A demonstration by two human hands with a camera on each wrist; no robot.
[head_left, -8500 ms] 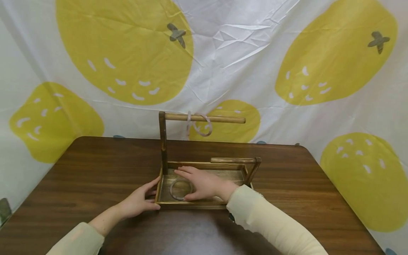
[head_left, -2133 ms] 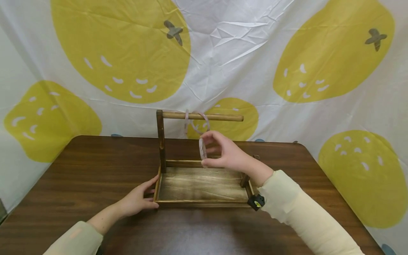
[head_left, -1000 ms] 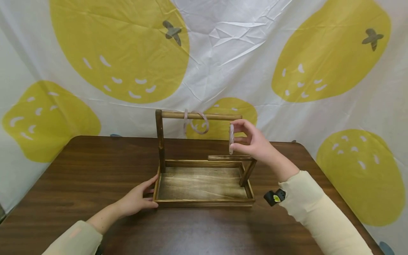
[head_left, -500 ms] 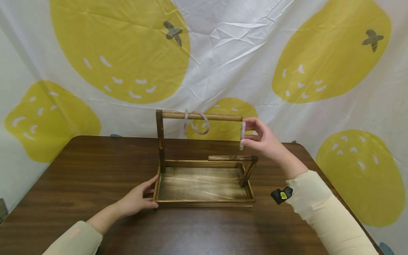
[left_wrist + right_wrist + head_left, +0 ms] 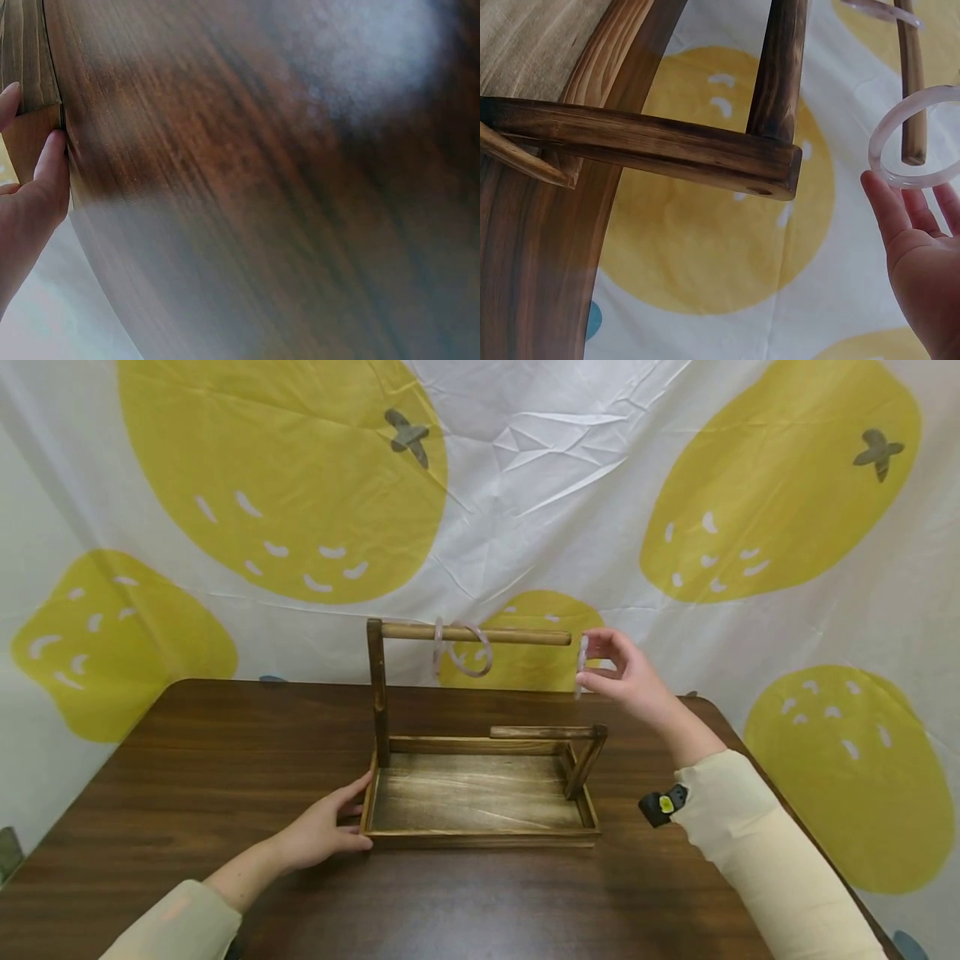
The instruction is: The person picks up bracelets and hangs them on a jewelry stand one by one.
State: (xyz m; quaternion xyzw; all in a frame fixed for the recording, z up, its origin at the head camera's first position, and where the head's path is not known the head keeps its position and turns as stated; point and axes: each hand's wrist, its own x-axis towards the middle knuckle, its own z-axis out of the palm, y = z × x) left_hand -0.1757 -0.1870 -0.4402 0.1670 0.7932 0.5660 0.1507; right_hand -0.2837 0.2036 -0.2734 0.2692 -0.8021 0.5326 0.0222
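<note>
Pinched upright between thumb and fingers of my right hand [image 5: 626, 677] is a pale pinkish bangle [image 5: 582, 660]. It stands just beyond the free right end of the upper wooden bar [image 5: 525, 636]; in the right wrist view the bangle's ring [image 5: 876, 146] overlaps that bar's tip [image 5: 914, 154]. Two similar bangles, one edge-on [image 5: 438, 652] and one turned [image 5: 486, 662], hang further left on the same bar. My left hand [image 5: 318, 831] rests against the left end of the stand's wooden tray [image 5: 480, 839], fingers spread along its side and thumb at the front corner.
A shorter, lower bar [image 5: 540, 732] on a right post [image 5: 585, 764] rises from the tray, below the held bangle. The tall left post [image 5: 378, 693] carries the upper bar. The brown table [image 5: 262, 735] backs onto a white lemon-print cloth [image 5: 547, 468].
The bangle has come up out of the tray in my right hand, then moved right past the lower bar and up to the upper bar's end. My left hand stays put.
</note>
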